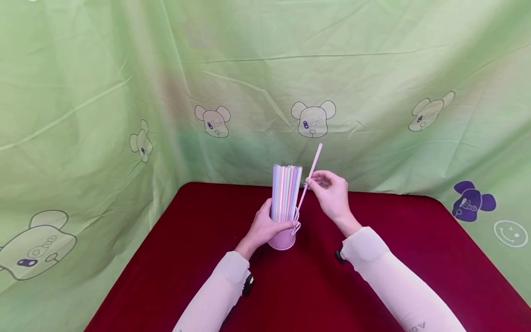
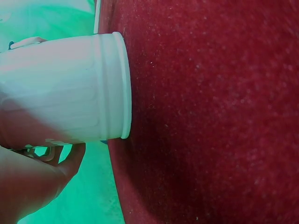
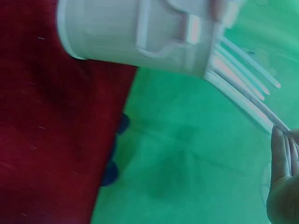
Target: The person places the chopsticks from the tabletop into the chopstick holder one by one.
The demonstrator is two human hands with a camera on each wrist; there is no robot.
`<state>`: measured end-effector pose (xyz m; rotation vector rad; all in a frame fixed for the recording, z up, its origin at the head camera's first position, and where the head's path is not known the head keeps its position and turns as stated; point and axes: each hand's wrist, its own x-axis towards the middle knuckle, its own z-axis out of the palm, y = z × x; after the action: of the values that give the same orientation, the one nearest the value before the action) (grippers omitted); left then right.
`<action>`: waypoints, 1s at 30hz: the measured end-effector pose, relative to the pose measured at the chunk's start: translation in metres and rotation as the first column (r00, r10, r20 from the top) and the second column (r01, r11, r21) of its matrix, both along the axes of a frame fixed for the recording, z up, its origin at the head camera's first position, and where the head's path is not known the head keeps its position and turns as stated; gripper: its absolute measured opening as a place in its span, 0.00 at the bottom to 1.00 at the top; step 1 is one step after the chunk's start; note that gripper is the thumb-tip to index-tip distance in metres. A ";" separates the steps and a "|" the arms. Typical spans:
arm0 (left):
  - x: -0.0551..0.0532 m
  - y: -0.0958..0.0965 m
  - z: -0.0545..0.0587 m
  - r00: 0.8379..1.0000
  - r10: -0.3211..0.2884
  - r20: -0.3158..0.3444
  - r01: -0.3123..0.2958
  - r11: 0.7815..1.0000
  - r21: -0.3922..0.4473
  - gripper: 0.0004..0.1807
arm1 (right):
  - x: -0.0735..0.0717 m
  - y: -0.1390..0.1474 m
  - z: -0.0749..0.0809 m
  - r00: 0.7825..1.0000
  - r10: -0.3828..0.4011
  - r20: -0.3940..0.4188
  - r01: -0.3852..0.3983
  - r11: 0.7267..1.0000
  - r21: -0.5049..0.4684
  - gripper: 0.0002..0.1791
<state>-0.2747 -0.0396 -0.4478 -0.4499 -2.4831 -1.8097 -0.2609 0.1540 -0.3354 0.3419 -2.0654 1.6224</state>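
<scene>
A small pink bucket [image 1: 282,240] stands upright at the red tablecloth, packed with pastel drinking straws [image 1: 285,193]. My left hand [image 1: 265,224] grips the bucket's side, thumb across its front below the rim. In the left wrist view the ribbed bucket [image 2: 70,88] appears sideways, with part of the left hand [image 2: 37,177] below it. To the right of the bundle, my right hand [image 1: 333,196] pinches one pink straw [image 1: 314,161] between thumb and fingers. That straw leans right, its lower end by the bucket's rim; whether it is inside cannot be told.
The red tablecloth [image 1: 195,240] covers the table around the bucket. Green curtains [image 1: 257,60] with bear-head prints hang behind and at both sides, close to the table's edges. A looped handle [image 1: 296,227] hangs on the bucket's right side.
</scene>
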 end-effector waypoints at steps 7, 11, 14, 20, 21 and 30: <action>0.002 0.002 0.001 1.000 0.000 0.002 0.000 1.000 0.000 0.48 | -0.016 0.001 -0.045 1.000 -0.005 0.022 0.003 0.996 0.087 0.09; 0.001 0.003 0.001 1.000 -0.003 -0.006 0.003 1.000 0.005 0.48 | -0.019 0.000 -0.061 0.999 -0.013 0.031 0.008 0.989 0.149 0.08; 0.000 0.003 0.002 1.000 -0.004 -0.013 0.004 1.000 0.006 0.48 | -0.018 0.000 -0.066 0.999 -0.016 0.038 0.008 0.980 0.197 0.07; 0.000 0.002 0.004 1.000 0.000 -0.016 0.000 1.000 0.008 0.49 | -0.018 -0.001 -0.068 0.999 -0.017 0.036 0.007 0.965 0.264 0.07; 0.000 0.002 0.004 1.000 0.001 -0.016 -0.001 1.000 0.007 0.49 | -0.017 -0.001 -0.068 0.999 -0.015 0.038 0.004 0.964 0.266 0.07; 0.002 0.001 0.002 1.000 0.009 -0.005 -0.009 1.000 0.006 0.48 | -0.015 0.015 -0.056 0.996 -0.024 0.086 -0.001 0.959 0.282 0.12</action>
<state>-0.2723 -0.0383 -0.4459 -0.4416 -2.4723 -1.8099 -0.2759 0.1689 -0.3917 0.3588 -2.3675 1.3568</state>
